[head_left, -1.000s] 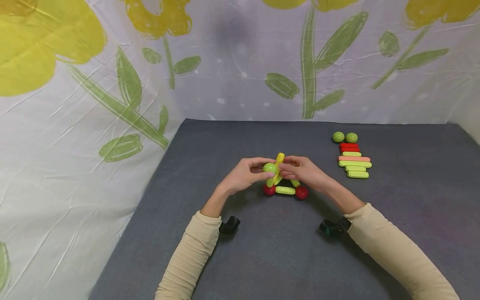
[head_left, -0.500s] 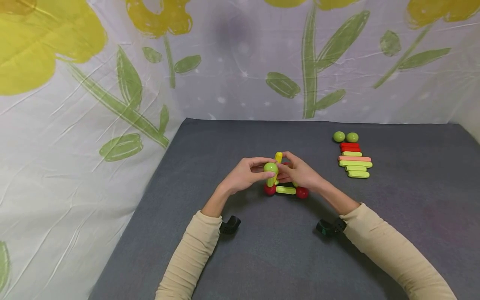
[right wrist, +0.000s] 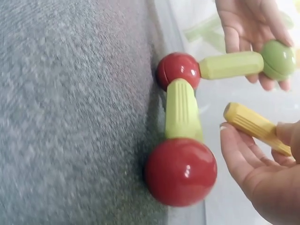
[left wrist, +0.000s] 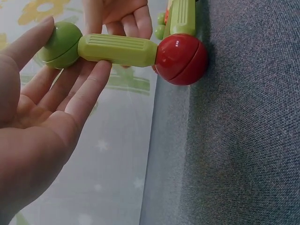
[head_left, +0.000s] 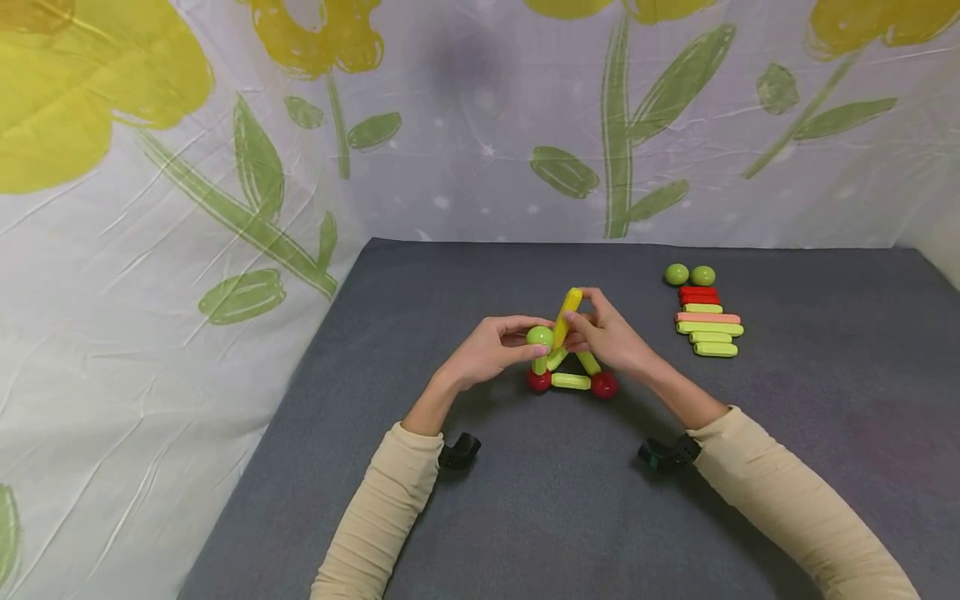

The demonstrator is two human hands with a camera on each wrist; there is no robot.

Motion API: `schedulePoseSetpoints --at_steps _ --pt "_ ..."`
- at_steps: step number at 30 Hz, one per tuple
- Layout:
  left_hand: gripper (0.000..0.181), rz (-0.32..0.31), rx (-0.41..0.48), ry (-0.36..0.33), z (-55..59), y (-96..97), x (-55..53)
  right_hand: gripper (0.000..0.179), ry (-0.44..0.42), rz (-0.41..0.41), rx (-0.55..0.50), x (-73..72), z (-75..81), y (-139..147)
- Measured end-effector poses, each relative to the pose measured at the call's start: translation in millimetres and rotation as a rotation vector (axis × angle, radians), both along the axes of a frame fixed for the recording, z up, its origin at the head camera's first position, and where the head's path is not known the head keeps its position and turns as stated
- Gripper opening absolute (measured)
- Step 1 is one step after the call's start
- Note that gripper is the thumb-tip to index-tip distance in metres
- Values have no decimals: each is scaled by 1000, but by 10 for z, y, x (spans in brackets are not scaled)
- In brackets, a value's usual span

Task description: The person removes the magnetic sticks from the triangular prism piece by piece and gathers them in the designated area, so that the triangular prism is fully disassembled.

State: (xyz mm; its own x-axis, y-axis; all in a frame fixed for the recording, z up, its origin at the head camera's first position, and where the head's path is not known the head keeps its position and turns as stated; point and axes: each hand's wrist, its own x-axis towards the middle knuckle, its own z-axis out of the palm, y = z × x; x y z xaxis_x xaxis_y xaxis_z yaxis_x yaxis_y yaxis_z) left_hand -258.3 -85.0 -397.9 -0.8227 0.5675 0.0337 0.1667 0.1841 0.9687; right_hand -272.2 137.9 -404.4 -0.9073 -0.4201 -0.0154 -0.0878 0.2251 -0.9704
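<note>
My left hand pinches a glossy green ball between thumb and fingers. Under that ball a short light-green rod stands upright on a red ball. Two more light-green rods and another red ball join it in a triangular base on the table, its far corner hidden behind my right hand. That hand grips a yellow ridged rod by thumb and fingers. The rod leans, its lower end close beside the green ball in the head view and apart from it in the right wrist view.
On the dark grey table, back right, lie two green balls above a column of red rods, a pink rod and several light-green rods. A flower-patterned cloth hangs behind the table.
My right hand dipped lower over the base, then rose. The yellow rod has moved up and to the right and leans more. My left hand stays on the green ball.
</note>
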Motion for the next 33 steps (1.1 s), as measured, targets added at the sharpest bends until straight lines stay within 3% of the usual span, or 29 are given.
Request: schedulePoseSetpoints --at_steps 10,16,23,33 --pt "40 5 -12 28 -6 -7 -2 42 -78 -112 -137 -23 24 157" --pt "40 12 -21 25 -10 -3 3 27 -188 -184 -308 -14 10 229" --pt "41 18 -31 25 -18 2 6 22 -227 -232 -445 2 3 315" --pt "40 13 -33 48 -11 -4 8 21 -225 -250 -472 42 -46 482"
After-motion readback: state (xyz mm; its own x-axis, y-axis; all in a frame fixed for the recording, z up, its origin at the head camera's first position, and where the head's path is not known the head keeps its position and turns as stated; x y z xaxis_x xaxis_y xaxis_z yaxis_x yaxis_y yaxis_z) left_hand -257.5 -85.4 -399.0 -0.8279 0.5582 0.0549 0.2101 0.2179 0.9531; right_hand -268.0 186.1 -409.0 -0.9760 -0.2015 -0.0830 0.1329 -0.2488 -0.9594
